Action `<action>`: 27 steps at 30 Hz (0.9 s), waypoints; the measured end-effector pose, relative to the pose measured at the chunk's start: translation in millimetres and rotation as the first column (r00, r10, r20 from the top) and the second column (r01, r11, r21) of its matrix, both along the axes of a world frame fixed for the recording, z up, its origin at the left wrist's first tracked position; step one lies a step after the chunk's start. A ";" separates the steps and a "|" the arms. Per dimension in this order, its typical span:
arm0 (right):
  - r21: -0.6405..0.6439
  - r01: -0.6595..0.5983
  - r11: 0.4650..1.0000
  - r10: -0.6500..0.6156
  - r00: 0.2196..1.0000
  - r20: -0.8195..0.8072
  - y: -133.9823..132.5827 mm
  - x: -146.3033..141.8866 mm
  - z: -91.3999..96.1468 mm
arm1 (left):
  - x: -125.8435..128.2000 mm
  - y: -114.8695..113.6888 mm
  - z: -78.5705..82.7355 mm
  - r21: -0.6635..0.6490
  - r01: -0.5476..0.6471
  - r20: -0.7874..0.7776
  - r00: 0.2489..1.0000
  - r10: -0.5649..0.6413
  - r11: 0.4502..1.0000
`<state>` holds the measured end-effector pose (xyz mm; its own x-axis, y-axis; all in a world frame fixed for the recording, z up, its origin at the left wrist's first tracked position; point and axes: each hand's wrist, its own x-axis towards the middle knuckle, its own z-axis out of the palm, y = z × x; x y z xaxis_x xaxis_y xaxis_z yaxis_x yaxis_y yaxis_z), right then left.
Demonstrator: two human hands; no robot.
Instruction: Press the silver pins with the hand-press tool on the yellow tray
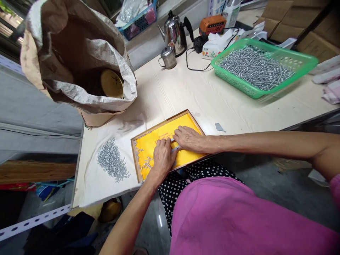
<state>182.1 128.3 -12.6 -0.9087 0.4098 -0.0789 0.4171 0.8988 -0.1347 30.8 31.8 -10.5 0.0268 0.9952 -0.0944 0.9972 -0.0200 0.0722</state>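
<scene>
Over the tray (pixel 159 125), left hand (pixel 162 154) and right hand (pixel 187 138) seem to pinch a pale strip (pixel 175 148); steady, even fingers should leave the tray's loose pins (pixel 147 164) undisturbed

We can make out "20", perhaps "20V", upside down in dark figures on the orange battery pack (pixel 212 25); we also see red lettering on the yellow floor of the tray (pixel 145 147), partly covered by the left hand (pixel 162 154) and the right hand (pixel 187 139), but we cannot read it for certain; the marks on the white bottle (pixel 233 12) and the flower-printed box (pixel 209 53) are too small for us to read.
</scene>
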 end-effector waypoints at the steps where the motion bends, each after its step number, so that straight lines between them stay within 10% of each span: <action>1: -0.006 -0.019 1.000 0.019 1.000 -0.004 -0.8 -0.8 -1.4 | 0.2 -0.9 1.0 -0.006 -0.006 0.007 1.000 0.006 1.000; 22: 0.186 -0.125 0.975 0.187 0.911 -0.368 -26.3 10.5 -49.7 | -42.9 17.4 -3.5 0.071 -0.307 0.197 0.937 0.288 0.949; 27: 0.135 -0.075 0.988 0.121 0.917 -0.379 -25.4 13.9 -59.7 | -117.6 -19.4 16.3 0.252 -0.561 0.013 0.817 0.577 0.788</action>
<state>196.0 103.0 -72.3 -0.8952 0.3021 0.3275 0.2627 0.9516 -0.1597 -86.8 12.4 5.9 -0.5494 0.8202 0.1596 0.8353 0.5443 0.0776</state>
